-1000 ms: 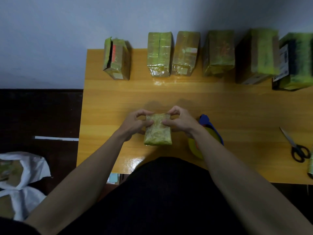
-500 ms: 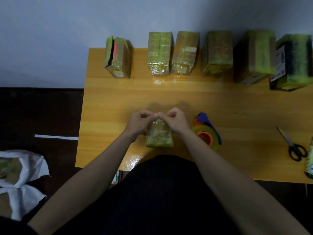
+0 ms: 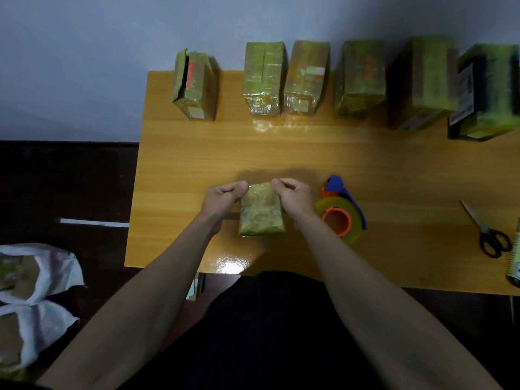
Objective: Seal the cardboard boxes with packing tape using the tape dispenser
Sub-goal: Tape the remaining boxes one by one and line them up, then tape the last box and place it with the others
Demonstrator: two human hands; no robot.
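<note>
Two hands [image 3: 260, 197], seven boxes [image 3: 261, 209], one dispenser [image 3: 342, 211]

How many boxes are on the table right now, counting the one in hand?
7. Six stand along the far edge. One small box lies near the front, between both hands. More may sit beyond the right frame edge.

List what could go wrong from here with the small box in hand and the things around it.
1. Both hands, left hand and right hand, pinch the small taped box at its far corners; it could slip or tilt.
2. The tape dispenser lies right beside the right wrist, which might knock it.
3. The leftmost box in the back row looks open, possibly unsealed.
</note>
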